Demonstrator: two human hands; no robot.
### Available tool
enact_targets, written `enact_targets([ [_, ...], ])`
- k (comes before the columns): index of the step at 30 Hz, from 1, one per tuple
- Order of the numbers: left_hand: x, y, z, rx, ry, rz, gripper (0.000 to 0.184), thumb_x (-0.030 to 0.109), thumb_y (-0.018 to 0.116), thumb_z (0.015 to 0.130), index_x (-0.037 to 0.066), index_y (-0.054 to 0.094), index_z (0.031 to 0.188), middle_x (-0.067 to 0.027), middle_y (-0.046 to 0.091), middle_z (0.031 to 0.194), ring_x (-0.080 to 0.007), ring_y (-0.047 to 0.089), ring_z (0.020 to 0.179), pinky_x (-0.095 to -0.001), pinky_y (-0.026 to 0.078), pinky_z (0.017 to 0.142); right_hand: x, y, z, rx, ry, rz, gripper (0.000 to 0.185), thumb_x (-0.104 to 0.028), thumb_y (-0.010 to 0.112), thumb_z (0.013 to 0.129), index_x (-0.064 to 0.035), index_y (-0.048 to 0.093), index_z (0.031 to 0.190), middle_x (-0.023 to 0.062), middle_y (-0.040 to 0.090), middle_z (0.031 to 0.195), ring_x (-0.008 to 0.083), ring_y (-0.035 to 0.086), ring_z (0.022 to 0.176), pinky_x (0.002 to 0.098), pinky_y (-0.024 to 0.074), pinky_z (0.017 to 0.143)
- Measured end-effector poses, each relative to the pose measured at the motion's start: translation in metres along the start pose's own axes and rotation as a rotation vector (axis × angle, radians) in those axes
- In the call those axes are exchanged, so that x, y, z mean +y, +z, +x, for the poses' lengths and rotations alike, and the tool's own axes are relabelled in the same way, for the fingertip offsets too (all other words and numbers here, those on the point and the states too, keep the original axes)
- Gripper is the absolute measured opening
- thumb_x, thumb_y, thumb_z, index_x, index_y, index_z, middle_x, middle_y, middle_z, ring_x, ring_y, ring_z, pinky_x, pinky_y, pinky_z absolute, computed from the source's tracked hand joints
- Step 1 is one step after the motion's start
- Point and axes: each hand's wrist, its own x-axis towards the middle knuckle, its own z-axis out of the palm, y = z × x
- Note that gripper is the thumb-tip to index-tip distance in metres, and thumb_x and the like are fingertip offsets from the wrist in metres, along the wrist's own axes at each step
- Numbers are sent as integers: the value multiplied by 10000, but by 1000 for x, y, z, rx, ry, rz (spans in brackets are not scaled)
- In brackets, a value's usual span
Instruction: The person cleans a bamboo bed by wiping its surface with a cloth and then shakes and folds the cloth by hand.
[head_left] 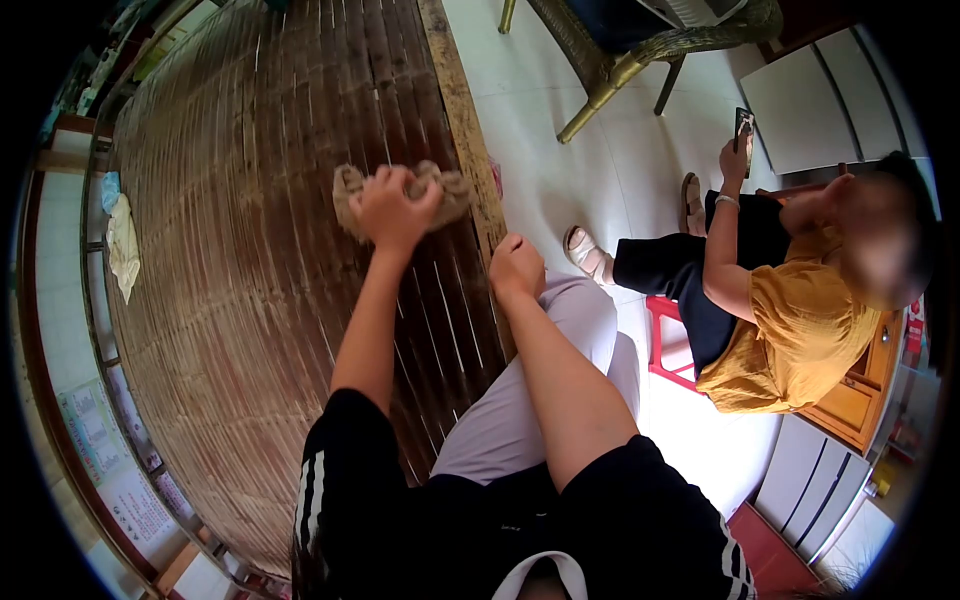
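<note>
My left hand presses a crumpled brown cloth onto a bamboo-slat bed, with its fingers curled into the fabric. Around and below the cloth, the slats look darker and shinier than the pale, dull ones to the left. My right hand is closed in a loose fist beside the bed's wooden edge rail, close to my knee. Nothing shows in that fist.
To the right, a person in a yellow top sits on a red stool, holding a phone. A wicker chair stands at the top right. A pale cloth hangs on the far-left rail.
</note>
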Motion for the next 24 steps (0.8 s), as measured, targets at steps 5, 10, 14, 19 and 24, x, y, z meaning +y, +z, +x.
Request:
enact_targets([
  [5, 1, 32, 71, -72, -218, 147, 299, 448, 607, 734, 151, 618, 760, 5, 580, 862, -224, 555, 846, -454, 358, 800, -2, -1, 5, -18, 9, -9, 488, -339, 287, 861, -14, 649, 900, 244, 620, 964, 438, 575, 931, 480, 449, 817],
  [10, -7, 23, 27, -72, -45, 54, 285, 400, 630, 720, 125, 581, 770, -11, 546, 850, -223, 547, 858, -432, 338, 820, -3, 3, 13, -34, 23, -12, 481, -331, 284, 869, -21, 651, 897, 247, 618, 958, 434, 574, 929, 486, 447, 809],
  [14, 9, -15, -65, -24, 54, -14, 263, 318, 673, 625, 127, 549, 757, -31, 547, 880, -231, 534, 875, -400, 322, 792, 2, 9, 22, -21, -1, -42, 478, -330, 283, 870, -38, 661, 870, 207, 643, 929, 409, 598, 891, 487, 470, 763],
  [19, 31, -82, -173, -222, 17, -46, 253, 251, 680, 587, 102, 523, 718, -42, 514, 797, -221, 510, 812, -358, 315, 781, 4, 8, 22, 17, -22, 4, 467, -323, 302, 864, -14, 652, 860, 245, 620, 921, 440, 578, 880, 487, 449, 786],
  [24, 37, -86, -179, -213, -16, -35, 251, 259, 686, 584, 101, 527, 699, -30, 524, 797, -224, 516, 795, -367, 323, 777, 2, 6, 23, 3, -12, 7, 463, -323, 299, 863, -30, 657, 867, 224, 632, 921, 423, 587, 883, 484, 459, 773],
])
